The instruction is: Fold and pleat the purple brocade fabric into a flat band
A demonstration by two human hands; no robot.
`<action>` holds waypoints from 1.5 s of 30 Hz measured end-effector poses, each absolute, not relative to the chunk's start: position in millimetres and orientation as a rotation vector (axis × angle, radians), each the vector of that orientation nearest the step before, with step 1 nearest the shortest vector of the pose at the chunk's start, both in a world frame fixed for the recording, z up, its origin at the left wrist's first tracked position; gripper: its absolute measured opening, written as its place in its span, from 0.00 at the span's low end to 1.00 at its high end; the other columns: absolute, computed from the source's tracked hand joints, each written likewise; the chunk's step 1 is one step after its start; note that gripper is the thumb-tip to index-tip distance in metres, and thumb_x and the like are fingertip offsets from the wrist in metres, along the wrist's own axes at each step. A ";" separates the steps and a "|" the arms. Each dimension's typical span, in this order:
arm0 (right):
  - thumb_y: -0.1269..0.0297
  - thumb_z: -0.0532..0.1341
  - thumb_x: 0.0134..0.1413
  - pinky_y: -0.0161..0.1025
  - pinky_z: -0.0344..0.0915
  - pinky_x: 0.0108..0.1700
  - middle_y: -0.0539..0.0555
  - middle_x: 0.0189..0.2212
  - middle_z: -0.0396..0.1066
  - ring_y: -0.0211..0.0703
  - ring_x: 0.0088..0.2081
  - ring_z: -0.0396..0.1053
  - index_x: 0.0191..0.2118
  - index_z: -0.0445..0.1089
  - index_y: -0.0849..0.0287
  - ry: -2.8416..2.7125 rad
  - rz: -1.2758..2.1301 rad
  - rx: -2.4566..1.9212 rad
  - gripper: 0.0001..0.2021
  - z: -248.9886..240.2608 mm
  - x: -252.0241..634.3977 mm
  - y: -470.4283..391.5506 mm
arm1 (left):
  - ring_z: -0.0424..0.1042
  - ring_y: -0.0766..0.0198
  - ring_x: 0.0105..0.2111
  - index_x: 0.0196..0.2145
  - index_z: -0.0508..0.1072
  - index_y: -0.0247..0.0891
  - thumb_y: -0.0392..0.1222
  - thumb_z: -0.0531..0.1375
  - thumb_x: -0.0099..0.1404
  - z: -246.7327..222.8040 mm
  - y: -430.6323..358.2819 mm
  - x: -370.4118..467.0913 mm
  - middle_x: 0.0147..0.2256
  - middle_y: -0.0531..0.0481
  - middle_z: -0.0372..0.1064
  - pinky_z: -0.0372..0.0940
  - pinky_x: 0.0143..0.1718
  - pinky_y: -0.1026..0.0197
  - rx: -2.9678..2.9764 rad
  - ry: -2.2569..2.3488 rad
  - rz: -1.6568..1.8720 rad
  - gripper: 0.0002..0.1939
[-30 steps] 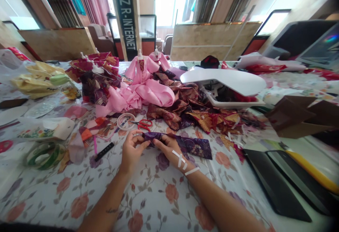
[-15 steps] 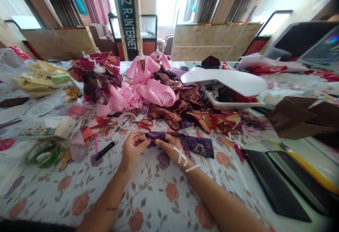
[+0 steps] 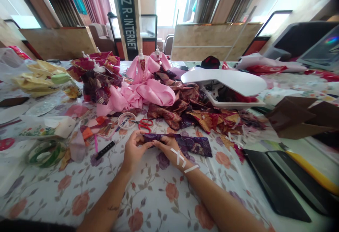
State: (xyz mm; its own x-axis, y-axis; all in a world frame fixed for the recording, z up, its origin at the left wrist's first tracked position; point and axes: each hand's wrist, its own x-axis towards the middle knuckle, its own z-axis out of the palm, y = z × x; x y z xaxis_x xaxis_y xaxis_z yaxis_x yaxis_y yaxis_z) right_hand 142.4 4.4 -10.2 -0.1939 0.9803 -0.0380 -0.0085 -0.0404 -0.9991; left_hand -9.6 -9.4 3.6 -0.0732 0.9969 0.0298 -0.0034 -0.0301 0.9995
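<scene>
Between my hands is a strip of dark purple patterned fabric (image 3: 196,146), its free end lying to the right on the flowered tablecloth (image 3: 148,196). My left hand (image 3: 134,150) pinches the strip's left end with thumb and fingers. Close beside it, my right hand (image 3: 171,150) grips the same strip, the two thumbs nearly meeting. Short white tape pieces (image 3: 180,157) stick to the back of my right hand and wrist. Just beyond my left hand lie red-handled scissors (image 3: 145,124) and a roll of white tape (image 3: 126,121).
Dress forms in pink fabric (image 3: 143,69) stand behind a heap of brown and red cloth (image 3: 182,99). A white lidded box (image 3: 225,82) sits back right, black flat panels (image 3: 275,186) at right. Green tape rolls (image 3: 46,152) and a black ruler-like strip (image 3: 105,150) lie left.
My thumbs have come closer together on the purple fabric. The strip and its right end have shifted slightly left.
</scene>
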 end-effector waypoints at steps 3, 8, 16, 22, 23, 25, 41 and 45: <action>0.53 0.64 0.45 0.32 0.54 0.24 0.48 0.20 0.65 0.34 0.23 0.56 0.27 0.73 0.62 -1.334 1.396 -1.133 0.14 -11.3 142.5 4.0 | 0.65 0.69 0.21 0.39 0.66 0.38 0.40 0.68 0.49 5.2 -8.1 -8.1 0.21 0.59 0.66 0.58 0.20 0.70 1.153 1.236 1.294 0.20; 0.54 0.65 0.44 0.33 0.55 0.25 0.49 0.22 0.67 0.35 0.23 0.57 0.28 0.73 0.62 -1.240 1.381 -1.129 0.14 -8.3 140.4 3.1 | 0.67 0.69 0.22 0.36 0.66 0.37 0.38 0.67 0.49 6.5 -4.5 -5.2 0.21 0.59 0.66 0.62 0.25 0.69 1.168 1.227 1.340 0.17; 0.52 0.64 0.46 0.34 0.58 0.29 0.50 0.24 0.69 0.37 0.25 0.61 0.29 0.74 0.61 -1.323 1.385 -1.116 0.15 -10.2 143.8 2.9 | 0.74 0.60 0.31 0.46 0.71 0.40 0.39 0.69 0.49 -1.6 -8.8 -10.0 0.30 0.50 0.75 0.67 0.36 0.62 1.345 1.361 1.247 0.25; 0.51 0.65 0.44 0.36 0.60 0.30 0.50 0.22 0.69 0.37 0.25 0.61 0.25 0.72 0.61 -1.281 1.402 -1.106 0.15 -19.0 140.2 5.1 | 0.74 0.60 0.34 0.46 0.74 0.44 0.34 0.66 0.51 -2.6 -11.2 -9.0 0.33 0.51 0.75 0.66 0.41 0.61 1.475 1.385 1.298 0.22; 0.52 0.65 0.44 0.36 0.60 0.30 0.50 0.22 0.69 0.37 0.25 0.61 0.24 0.72 0.61 -1.264 1.400 -1.105 0.15 -19.0 139.2 4.9 | 0.74 0.60 0.36 0.46 0.74 0.44 0.34 0.65 0.52 -2.3 -11.3 -8.3 0.36 0.50 0.75 0.65 0.43 0.60 1.479 1.356 1.301 0.22; 0.51 0.65 0.43 0.37 0.60 0.30 0.51 0.22 0.68 0.37 0.25 0.61 0.25 0.72 0.61 -1.251 1.405 -1.092 0.15 -17.1 137.4 4.4 | 0.74 0.60 0.38 0.47 0.72 0.43 0.34 0.65 0.53 -1.4 -11.2 -7.7 0.38 0.49 0.75 0.65 0.44 0.60 1.449 1.312 1.303 0.23; 0.53 0.66 0.42 0.35 0.58 0.27 0.49 0.20 0.66 0.36 0.24 0.58 0.24 0.71 0.60 -1.286 1.318 -1.139 0.14 -8.3 136.2 2.9 | 0.68 0.66 0.21 0.38 0.70 0.37 0.35 0.67 0.46 5.2 -6.2 -13.6 0.20 0.57 0.67 0.59 0.18 0.70 1.180 1.299 1.270 0.20; 0.54 0.65 0.43 0.34 0.55 0.25 0.48 0.18 0.63 0.35 0.22 0.55 0.21 0.69 0.60 -1.292 1.304 -1.151 0.14 -11.1 137.6 4.5 | 0.69 0.65 0.24 0.40 0.69 0.37 0.35 0.68 0.46 7.7 -5.4 -15.5 0.23 0.55 0.70 0.61 0.20 0.70 1.224 1.244 1.251 0.21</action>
State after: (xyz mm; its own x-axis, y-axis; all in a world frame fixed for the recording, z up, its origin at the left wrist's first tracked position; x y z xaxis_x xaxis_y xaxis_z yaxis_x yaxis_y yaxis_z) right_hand 137.6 4.5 -11.1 -0.1207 0.9927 -0.0057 -0.0031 -0.0061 -1.0000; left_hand -15.5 -5.4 7.7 -0.0431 0.9987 0.0275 0.0218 -0.0266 0.9994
